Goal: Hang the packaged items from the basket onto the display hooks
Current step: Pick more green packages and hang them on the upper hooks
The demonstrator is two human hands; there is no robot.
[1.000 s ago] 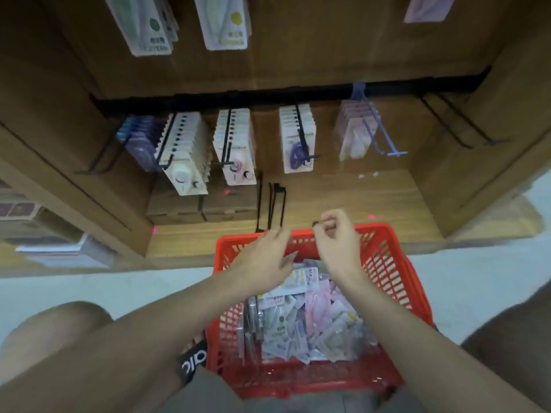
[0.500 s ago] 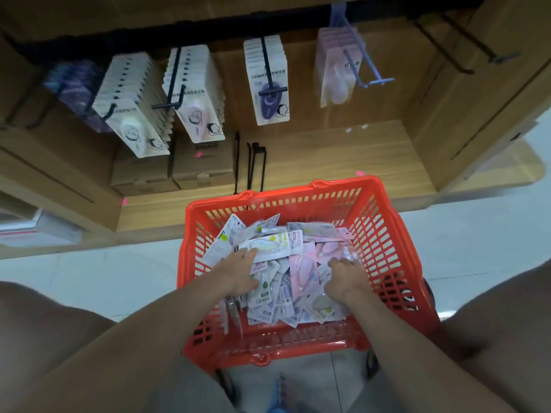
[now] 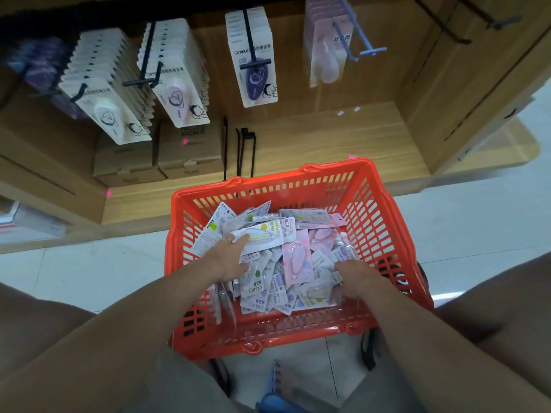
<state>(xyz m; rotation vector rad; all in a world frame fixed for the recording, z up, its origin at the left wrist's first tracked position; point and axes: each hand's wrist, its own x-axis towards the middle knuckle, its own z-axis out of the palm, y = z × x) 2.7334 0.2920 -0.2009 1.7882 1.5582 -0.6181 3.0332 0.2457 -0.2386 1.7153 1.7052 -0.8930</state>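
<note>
A red plastic basket (image 3: pixel 384 222) stands on the floor in front of me, full of several loose correction-tape packets (image 3: pixel 277 290). My left hand (image 3: pixel 226 259) reaches into its left side and pinches a white packet with a yellow-green tape (image 3: pixel 265 235) by its left edge. My right hand (image 3: pixel 356 272) is dug into the pile on the right, its fingertips hidden among the packets. Above, display hooks carry rows of packets: white (image 3: pixel 110 111), pale pink-white (image 3: pixel 179 93), purple (image 3: pixel 255 71), and pink (image 3: pixel 323 55) on a blue hook (image 3: pixel 362 49).
Two empty black hooks (image 3: pixel 456 34) jut out at the upper right. Cardboard boxes (image 3: pixel 161 156) and loose black hooks (image 3: pixel 246 153) lie on the wooden bottom shelf (image 3: pixel 328 135) behind the basket. My knees flank the basket on the pale floor.
Both hands came down from the basket's far rim into the pile. The left hand took hold of the yellow-green packet and the view tilted down toward the basket.
</note>
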